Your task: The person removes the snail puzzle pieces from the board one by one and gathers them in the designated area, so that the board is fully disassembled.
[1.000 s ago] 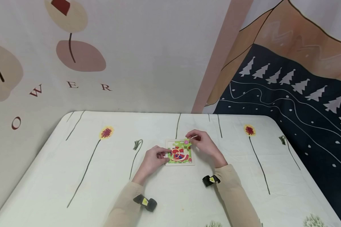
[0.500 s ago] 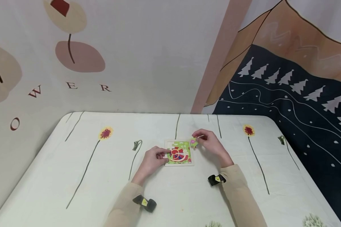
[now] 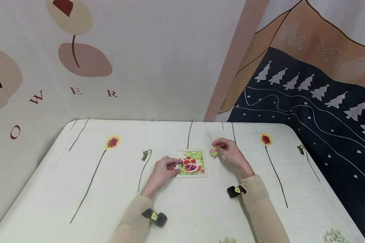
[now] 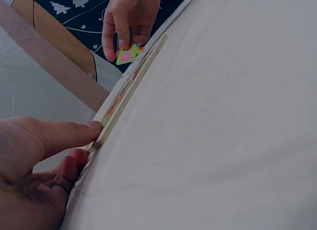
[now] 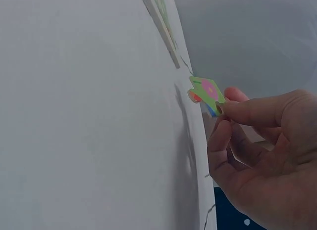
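Note:
A small square jigsaw puzzle board (image 3: 192,165) with a pale frame and a red snail picture on green lies on the table. At its left side, my left hand (image 3: 163,172) holds the frame, one finger reaching onto the top and others curled at the edge in the left wrist view. To the right of the board, my right hand (image 3: 230,152) pinches a green puzzle piece (image 5: 207,89) with a pink flower between thumb and fingers. In the right wrist view the piece is raised over the cloth, with small red and blue patches at its edges.
A white cloth (image 3: 109,189) printed with flowers and stems covers the table. Behind it hangs a pale printed curtain (image 3: 158,67), with a dark tree-patterned one (image 3: 292,101) at the right. Black wrist cameras (image 3: 155,217) are strapped over beige sleeves.
My right hand has moved right, carrying the green puzzle piece from over the board's upper right corner to beside it. The left hand and the board have stayed in place.

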`<state>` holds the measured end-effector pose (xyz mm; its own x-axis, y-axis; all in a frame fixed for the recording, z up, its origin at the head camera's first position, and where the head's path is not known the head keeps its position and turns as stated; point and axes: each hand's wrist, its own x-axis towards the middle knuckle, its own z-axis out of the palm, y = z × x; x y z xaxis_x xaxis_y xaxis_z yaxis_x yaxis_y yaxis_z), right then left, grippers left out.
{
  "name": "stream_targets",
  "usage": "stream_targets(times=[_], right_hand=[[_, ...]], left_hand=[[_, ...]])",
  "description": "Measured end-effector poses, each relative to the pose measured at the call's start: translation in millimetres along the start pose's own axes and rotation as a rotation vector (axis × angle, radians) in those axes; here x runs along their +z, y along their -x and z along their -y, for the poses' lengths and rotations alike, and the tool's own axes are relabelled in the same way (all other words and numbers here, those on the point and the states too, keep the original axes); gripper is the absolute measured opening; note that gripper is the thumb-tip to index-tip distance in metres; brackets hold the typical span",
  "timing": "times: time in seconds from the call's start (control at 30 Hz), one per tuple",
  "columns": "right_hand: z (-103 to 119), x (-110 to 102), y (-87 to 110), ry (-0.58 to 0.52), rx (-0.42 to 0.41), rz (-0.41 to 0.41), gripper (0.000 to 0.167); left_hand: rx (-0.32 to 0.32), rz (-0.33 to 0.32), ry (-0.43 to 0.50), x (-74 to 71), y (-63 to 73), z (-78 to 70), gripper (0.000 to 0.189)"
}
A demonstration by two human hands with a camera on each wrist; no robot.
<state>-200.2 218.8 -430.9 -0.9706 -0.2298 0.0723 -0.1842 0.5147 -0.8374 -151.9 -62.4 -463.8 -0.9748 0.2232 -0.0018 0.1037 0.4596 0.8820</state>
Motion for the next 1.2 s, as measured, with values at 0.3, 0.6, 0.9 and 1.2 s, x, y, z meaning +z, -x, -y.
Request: stream_targets(times=[0.3, 0.6, 0.9, 1.2], right_hand=[[-5, -1, -2.9, 0.029, 0.063, -0.010, 0.020], [-9, -3, -3.7, 0.042, 0.086, -0.033, 0.019], [-12, -3, -4.4, 0.045, 0.110, -0.044, 0.019], [-11, -4, -3.4, 0.036, 0.121, -0.039, 0.020]], left_hand=[[-0.007, 0.004, 0.008, -1.5, -0.1, -2.3, 0.027], [-0.001, 0.011, 0.000, -1.1, 0.6, -4.6, 0.027], [-0.008, 0.005, -0.003, -0.8, 1.5, -4.8, 0.028], [0.001, 0.003, -0.002, 0.0, 1.6, -5.0, 0.028]])
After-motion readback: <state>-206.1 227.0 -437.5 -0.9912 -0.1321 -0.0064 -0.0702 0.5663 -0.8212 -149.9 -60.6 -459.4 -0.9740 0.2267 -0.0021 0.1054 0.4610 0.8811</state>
